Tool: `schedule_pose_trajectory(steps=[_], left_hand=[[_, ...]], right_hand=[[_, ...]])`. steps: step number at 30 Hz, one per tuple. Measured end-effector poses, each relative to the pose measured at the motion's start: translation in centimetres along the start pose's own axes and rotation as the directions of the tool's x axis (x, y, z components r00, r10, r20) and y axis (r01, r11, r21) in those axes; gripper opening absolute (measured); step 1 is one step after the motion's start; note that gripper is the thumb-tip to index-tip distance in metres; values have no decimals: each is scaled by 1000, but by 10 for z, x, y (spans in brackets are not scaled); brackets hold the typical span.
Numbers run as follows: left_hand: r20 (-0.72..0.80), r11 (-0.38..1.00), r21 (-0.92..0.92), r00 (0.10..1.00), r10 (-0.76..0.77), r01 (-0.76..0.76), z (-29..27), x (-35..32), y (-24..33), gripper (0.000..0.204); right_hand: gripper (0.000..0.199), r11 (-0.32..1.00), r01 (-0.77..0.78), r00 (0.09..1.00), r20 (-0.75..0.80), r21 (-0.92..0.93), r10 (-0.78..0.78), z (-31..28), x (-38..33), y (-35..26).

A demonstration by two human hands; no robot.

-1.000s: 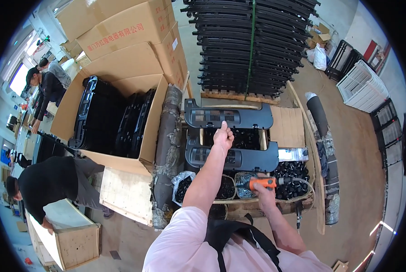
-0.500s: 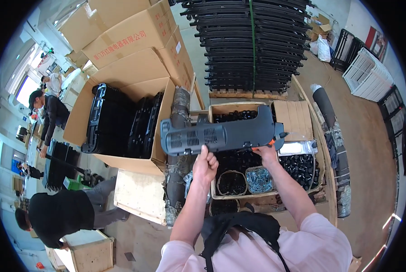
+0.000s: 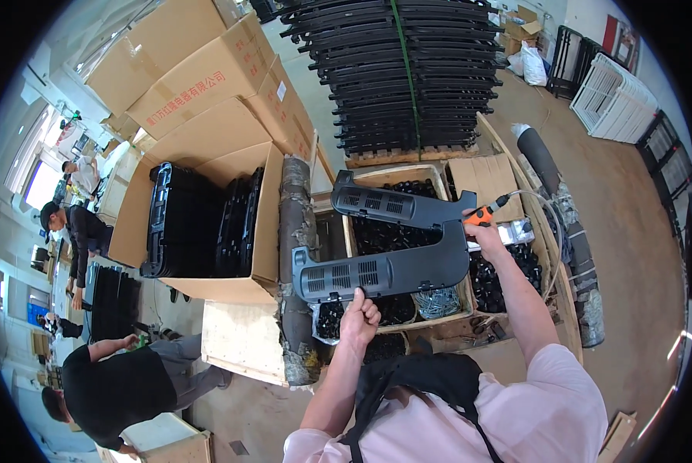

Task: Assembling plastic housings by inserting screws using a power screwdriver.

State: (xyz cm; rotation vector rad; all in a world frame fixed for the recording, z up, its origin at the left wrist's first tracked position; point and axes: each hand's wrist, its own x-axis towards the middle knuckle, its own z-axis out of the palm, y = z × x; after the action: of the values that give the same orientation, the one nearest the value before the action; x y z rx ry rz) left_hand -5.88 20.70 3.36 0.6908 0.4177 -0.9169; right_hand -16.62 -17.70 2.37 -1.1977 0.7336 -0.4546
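A U-shaped dark grey plastic cover (image 3: 423, 266) with slotted vents spreads over the bins in front of me, its two arms pointing left. My left hand (image 3: 359, 318) is closed on the near edge of its lower arm, thumb on top. At the cover's right end my right hand (image 3: 486, 241) grips an orange handheld air tool (image 3: 478, 216), from which a pale hose (image 3: 543, 202) runs off to the right. Whether the tool touches the cover I cannot tell. Beneath the cover, silvery screws (image 3: 438, 303) and small black parts (image 3: 508, 274) show in the bins.
On the left, an open cardboard box (image 3: 214, 288) holds several black panels. A wrapped post (image 3: 297, 224) stands between it and the bins. Strapped black frames (image 3: 377, 100) are stacked beyond. Another wrapped post (image 3: 546, 166) lies right. Co-workers (image 3: 122, 382) are at far left.
The cover has turned from nearly edge-on to show its full U shape, and lies lower. My right hand with the orange tool has moved up and right, and the hose shows more.
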Motion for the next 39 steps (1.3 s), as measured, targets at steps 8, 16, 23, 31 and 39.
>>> schedule_pose_trajectory(steps=[8, 16, 23, 31, 39], left_hand=[[12, 994, -23, 994, -106, 106, -6, 20, -34, 38], [32, 996, 23, 996, -83, 82, -4, 45, -52, 34], [-23, 995, 66, 997, -71, 72, -1, 81, -73, 34], [69, 974, 140, 980, -189, 178, -27, 24, -64, 15], [83, 974, 152, 980, -182, 168, -14, 30, -94, 21]], right_hand=[[40, 988, 56, 990, -138, 145, -36, -26, 12, 3], [35, 933, 233, 931, -340, 276, -131, -112, 27, -26], [42, 832, 367, 926, -252, 417, -282, -104, -24, -69], [39, 866, 206, 975, -16, 456, -223, -49, -87, -30], [47, 940, 52, 963, 234, 337, -137, 20, -127, 8]])
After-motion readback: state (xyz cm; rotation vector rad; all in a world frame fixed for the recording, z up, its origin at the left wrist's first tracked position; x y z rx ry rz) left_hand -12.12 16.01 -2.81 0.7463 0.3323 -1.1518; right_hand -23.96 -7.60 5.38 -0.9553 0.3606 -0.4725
